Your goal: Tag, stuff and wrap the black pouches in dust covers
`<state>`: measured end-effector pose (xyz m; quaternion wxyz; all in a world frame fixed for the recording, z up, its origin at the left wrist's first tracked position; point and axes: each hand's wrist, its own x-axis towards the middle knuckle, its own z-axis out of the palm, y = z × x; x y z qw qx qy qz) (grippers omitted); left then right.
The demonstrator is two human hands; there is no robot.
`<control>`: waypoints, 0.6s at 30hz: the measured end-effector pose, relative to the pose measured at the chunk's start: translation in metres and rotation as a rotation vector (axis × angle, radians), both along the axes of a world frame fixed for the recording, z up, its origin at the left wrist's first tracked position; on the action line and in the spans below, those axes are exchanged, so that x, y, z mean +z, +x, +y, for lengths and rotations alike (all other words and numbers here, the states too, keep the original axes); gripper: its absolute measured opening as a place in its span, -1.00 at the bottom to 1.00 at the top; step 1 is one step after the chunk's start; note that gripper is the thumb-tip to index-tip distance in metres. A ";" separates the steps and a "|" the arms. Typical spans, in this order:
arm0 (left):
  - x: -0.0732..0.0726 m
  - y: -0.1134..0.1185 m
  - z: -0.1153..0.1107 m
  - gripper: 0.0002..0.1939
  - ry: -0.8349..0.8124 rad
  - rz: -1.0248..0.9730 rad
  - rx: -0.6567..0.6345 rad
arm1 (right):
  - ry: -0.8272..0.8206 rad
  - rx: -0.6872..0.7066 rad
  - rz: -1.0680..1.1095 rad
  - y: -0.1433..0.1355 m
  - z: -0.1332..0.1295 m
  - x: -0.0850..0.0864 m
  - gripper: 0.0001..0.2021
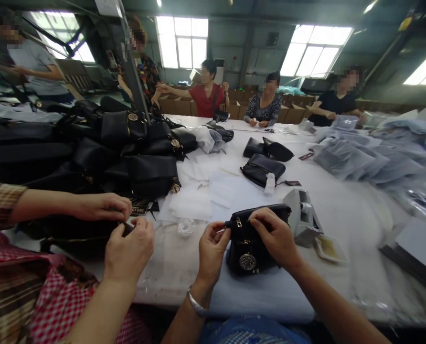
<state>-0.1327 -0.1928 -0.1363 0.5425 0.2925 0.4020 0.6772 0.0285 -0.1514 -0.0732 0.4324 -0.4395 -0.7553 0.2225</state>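
A small black handbag stands before me on the white table, with a round gold-coloured charm on its front. My left hand pinches a short black strap end at the bag's upper left, between thumb and fingers. Between my two hands a gold-coloured buckle shows against the black. Thumb and fingertips of my right hand are pressed together at the bag's top; what lies between them is too small to make out. A silver bracelet circles my left wrist.
Beside me on the left, a co-worker's hands hold a small dark piece. Black bags are heaped beyond them. A grey tape dispenser and a small dish stand right of my bag. Bagged goods pile up far right; several people work opposite.
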 end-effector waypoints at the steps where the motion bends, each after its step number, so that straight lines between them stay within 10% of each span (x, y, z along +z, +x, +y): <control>1: 0.000 0.001 -0.001 -0.75 0.002 -0.015 -0.007 | 0.019 0.026 -0.022 -0.004 -0.009 0.000 -0.89; 18: -0.006 0.015 -0.016 -0.70 -0.080 -0.164 -0.052 | 0.376 0.031 -0.697 -0.014 -0.039 0.001 -0.80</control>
